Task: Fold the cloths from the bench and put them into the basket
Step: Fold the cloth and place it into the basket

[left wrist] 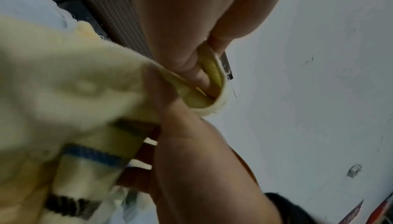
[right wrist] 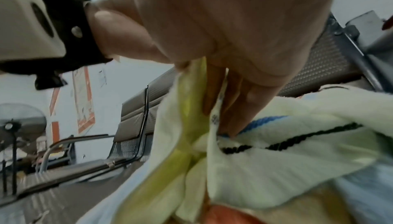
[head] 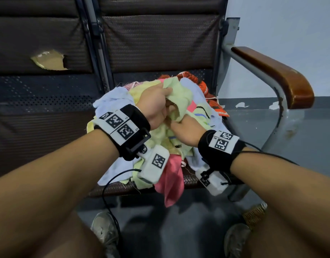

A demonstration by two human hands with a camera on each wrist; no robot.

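Gripping a pale yellow cloth (head: pixel 181 97) at the top of the heap, the left hand (head: pixel 156 107) pinches its edge between thumb and curled fingers, while the right hand (head: pixel 186 131) closes on the same cloth just below. It rests on the pile of cloths (head: pixel 168 164), which covers the bench seat (head: pixel 48 131): white, pink, striped and orange-patterned pieces, all crumpled. By my reading the task is barely begun; no folded cloth shows, and the basket cannot be seen in any view.
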